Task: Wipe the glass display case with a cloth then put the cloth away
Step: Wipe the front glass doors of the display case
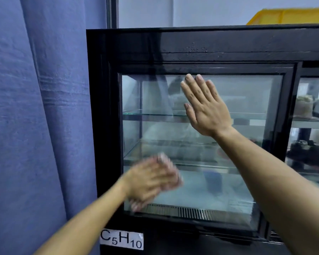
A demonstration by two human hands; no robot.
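Observation:
The glass display case (238, 100) has a black frame and a sliding glass front. My right hand (204, 109) lies flat on the upper middle of the pane, fingers straight and pointing up. My left hand (153, 179) is blurred by motion at the pane's lower left. It looks flat against the glass, and a pale cloth (162, 157) peeks out past its fingers. Most of the cloth is hidden under the hand.
A blue curtain (41, 116) hangs close on the left of the case. A yellow crate (291, 16) sits on top at the right. Glass shelves (155, 113) show inside, and a second pane (309, 126) lies to the right. A label reading C5H10 (121, 239) is stuck below.

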